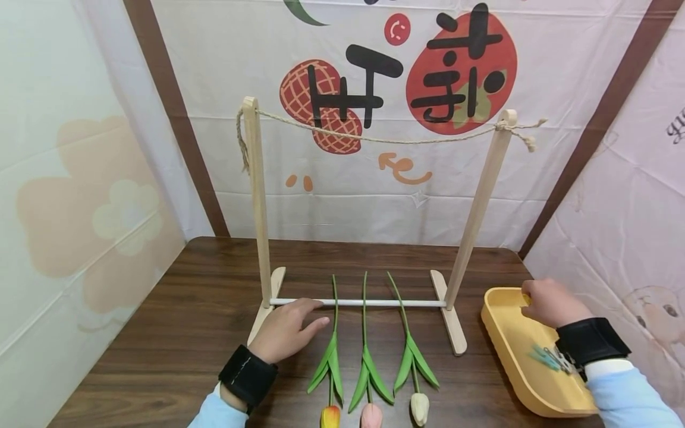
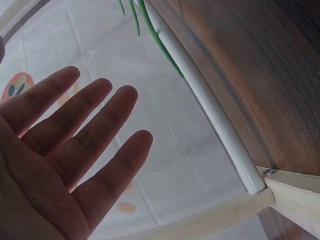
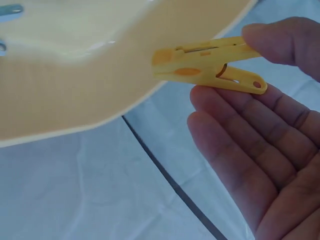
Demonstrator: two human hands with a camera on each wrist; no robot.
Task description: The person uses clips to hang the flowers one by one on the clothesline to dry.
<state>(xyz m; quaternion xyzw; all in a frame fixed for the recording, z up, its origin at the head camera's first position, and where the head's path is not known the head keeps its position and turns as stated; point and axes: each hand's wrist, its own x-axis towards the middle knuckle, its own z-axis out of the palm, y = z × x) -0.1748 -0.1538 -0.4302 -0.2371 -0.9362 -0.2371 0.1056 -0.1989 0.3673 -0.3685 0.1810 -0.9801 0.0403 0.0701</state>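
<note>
Right hand pinches a glossy yellow plastic clothespin beside the smooth yellow tray, frame right. Left hand, fingers straight, lower centre by the white rod.

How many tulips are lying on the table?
3 tulips side by side before the wooden rack: orange one left, pink one middle, white one right.
</note>
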